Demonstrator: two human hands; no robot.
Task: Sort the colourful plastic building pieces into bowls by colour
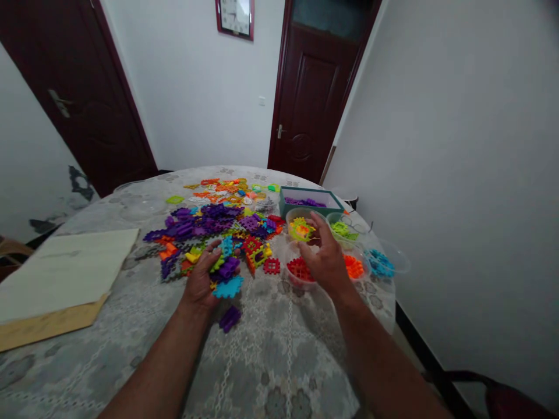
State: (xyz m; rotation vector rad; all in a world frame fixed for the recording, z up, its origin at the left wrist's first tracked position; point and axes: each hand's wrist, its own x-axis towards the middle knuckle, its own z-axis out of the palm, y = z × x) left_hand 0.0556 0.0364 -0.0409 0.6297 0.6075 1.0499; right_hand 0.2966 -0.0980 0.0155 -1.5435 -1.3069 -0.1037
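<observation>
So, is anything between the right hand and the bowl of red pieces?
Nothing visible. The right hand hovers right beside the bowl of red pieces, partly over its rim. The bowl of orange pieces sits on the hand's other side.

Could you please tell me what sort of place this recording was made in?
Probably a room in a home rather than a workshop: a round table under a patterned cloth, dark wooden doors, a framed wall clock, and colourful plastic building pieces spread over the tabletop.
</observation>
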